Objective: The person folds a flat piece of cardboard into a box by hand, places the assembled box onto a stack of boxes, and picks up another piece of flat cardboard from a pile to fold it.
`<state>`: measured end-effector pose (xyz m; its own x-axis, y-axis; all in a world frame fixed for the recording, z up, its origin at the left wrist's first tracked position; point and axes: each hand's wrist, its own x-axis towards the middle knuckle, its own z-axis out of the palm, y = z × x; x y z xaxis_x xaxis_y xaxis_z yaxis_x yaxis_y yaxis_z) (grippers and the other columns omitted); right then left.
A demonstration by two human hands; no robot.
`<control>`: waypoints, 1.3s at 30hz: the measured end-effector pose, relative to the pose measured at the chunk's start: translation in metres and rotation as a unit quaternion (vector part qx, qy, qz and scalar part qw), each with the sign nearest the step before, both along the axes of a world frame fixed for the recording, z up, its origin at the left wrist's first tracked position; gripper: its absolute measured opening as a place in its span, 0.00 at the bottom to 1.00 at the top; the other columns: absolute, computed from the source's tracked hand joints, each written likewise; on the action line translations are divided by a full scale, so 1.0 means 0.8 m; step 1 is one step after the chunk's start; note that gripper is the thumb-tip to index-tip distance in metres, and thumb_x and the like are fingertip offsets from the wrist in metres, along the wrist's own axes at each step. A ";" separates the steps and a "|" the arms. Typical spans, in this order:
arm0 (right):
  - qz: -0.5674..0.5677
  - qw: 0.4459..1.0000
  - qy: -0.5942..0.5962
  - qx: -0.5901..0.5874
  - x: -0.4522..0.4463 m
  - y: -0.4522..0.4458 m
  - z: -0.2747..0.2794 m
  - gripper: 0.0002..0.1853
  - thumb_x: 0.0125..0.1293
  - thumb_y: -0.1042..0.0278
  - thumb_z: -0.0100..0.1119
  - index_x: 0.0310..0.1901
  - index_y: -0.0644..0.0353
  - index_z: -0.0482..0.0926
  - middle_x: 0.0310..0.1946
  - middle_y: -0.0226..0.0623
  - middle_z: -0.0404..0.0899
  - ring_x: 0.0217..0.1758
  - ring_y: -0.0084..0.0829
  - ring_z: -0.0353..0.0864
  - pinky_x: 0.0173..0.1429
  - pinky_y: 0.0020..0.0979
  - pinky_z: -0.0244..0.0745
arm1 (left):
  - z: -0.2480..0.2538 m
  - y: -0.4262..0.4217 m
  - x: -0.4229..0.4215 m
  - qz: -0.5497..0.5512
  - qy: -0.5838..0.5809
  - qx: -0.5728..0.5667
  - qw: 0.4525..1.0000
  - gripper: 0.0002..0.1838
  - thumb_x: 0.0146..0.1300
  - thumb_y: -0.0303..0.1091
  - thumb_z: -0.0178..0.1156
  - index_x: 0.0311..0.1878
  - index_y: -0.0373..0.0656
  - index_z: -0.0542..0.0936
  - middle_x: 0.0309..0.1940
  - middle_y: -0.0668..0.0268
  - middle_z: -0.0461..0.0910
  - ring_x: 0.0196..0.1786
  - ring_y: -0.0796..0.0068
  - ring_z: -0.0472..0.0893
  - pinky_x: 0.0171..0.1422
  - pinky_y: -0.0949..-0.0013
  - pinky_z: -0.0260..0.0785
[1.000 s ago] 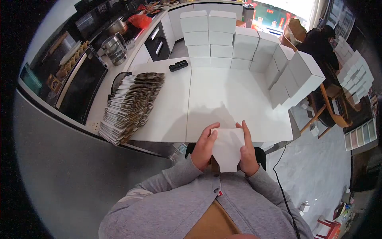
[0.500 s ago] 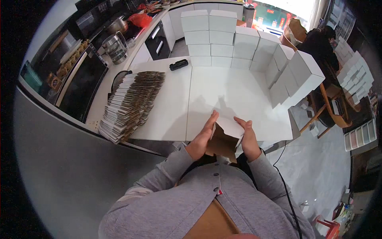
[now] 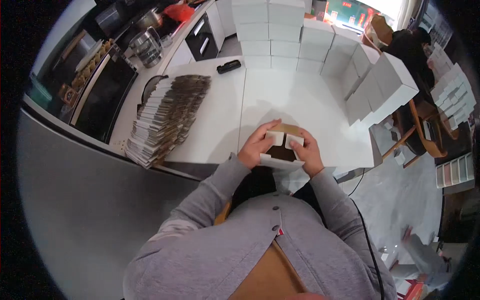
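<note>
A small white cardboard box (image 3: 281, 162) with a brown inside is held between my two hands near the table's front edge. Its open side faces me. My left hand (image 3: 256, 146) grips its left side, thumb on one white side flap (image 3: 274, 138). On the other side, my right hand (image 3: 310, 151) holds the box with its thumb on the second small flap. Both small flaps are bent inward over the dark opening, and a longer brown flap (image 3: 289, 128) stands at the far side. The fingers behind the box are partly hidden.
Stacked white boxes (image 3: 285, 31) line the table's back and right side. A fanned pile of flat cartons (image 3: 167, 117) lies at left, with a black object (image 3: 229, 66) behind it. A person in dark clothing (image 3: 407, 50) is at back right; another in grey (image 3: 425, 255) is lower right.
The box has turned in my hands, and its two small flaps are now folded inward under my thumbs. My hands have closed around it. A person in grey has appeared at lower right.
</note>
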<state>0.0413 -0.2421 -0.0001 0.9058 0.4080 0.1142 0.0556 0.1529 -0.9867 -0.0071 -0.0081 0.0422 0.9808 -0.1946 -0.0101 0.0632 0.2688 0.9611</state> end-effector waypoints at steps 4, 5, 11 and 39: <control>-0.020 0.999 0.003 0.025 0.010 0.007 0.008 0.26 0.76 0.82 0.65 0.75 0.62 0.79 0.69 0.41 0.85 0.67 0.34 0.82 0.76 0.32 0.73 | -0.027 -0.005 0.009 0.059 0.011 -0.041 0.997 0.27 0.81 0.25 0.54 0.81 0.39 0.74 0.54 0.60 0.85 0.45 0.78 0.77 0.53 0.75 0.70; -0.029 0.999 -0.001 0.033 0.014 0.008 0.009 0.26 0.76 0.84 0.65 0.74 0.62 0.79 0.68 0.40 0.85 0.66 0.33 0.82 0.75 0.31 0.73 | -0.032 -0.007 0.012 0.076 0.009 -0.055 0.996 0.26 0.81 0.25 0.54 0.79 0.38 0.76 0.53 0.60 0.85 0.45 0.78 0.77 0.52 0.75 0.70; -0.086 0.981 0.016 0.175 0.019 0.016 -0.017 0.22 0.77 0.85 0.60 0.70 0.63 0.81 0.68 0.39 0.83 0.65 0.33 0.82 0.74 0.32 0.74 | -0.038 -0.011 0.008 0.095 -0.002 -0.049 0.994 0.23 0.80 0.24 0.55 0.75 0.37 0.78 0.51 0.61 0.86 0.45 0.78 0.79 0.51 0.75 0.71; -0.037 0.991 -0.035 0.120 -0.025 0.002 -0.004 0.25 0.78 0.74 0.68 0.74 0.60 0.79 0.82 0.47 0.70 0.79 0.43 0.73 0.85 0.42 0.66 | -0.047 -0.009 0.003 0.154 -0.039 0.023 0.987 0.21 0.83 0.25 0.55 0.76 0.36 0.78 0.60 0.57 0.87 0.58 0.71 0.83 0.65 0.69 0.76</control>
